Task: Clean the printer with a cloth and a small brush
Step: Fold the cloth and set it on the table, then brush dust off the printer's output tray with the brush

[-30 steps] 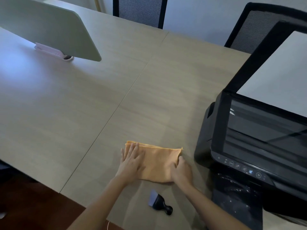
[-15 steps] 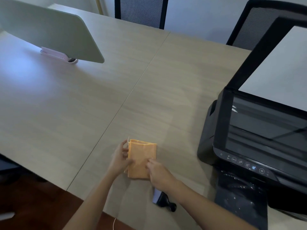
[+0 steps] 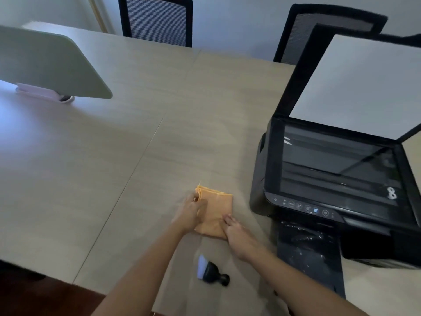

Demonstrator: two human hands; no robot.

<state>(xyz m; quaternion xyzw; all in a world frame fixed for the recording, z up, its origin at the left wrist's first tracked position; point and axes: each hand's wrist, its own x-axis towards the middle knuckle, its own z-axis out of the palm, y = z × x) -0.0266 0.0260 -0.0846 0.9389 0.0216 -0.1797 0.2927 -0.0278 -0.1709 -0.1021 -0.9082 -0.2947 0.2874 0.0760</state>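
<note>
An orange cloth (image 3: 216, 208), folded into a small rectangle, lies on the wooden table (image 3: 114, 156) near its front edge. My left hand (image 3: 190, 213) grips the cloth's left edge. My right hand (image 3: 237, 233) presses on its near right corner. A small black brush with pale bristles (image 3: 210, 271) lies on the table just in front of the cloth, between my forearms. The black printer (image 3: 330, 185) stands at the right with its scanner lid (image 3: 364, 87) raised and the glass exposed.
A pale green divider panel (image 3: 50, 65) stands at the far left on the table. Two black mesh chairs (image 3: 157, 21) stand beyond the far edge. The printer's output tray (image 3: 307, 252) sticks out toward me at the lower right.
The cloth, a wide rectangle a second ago, has been folded in half to a narrow one. Both hands have closed in on it. The brush has not moved.
</note>
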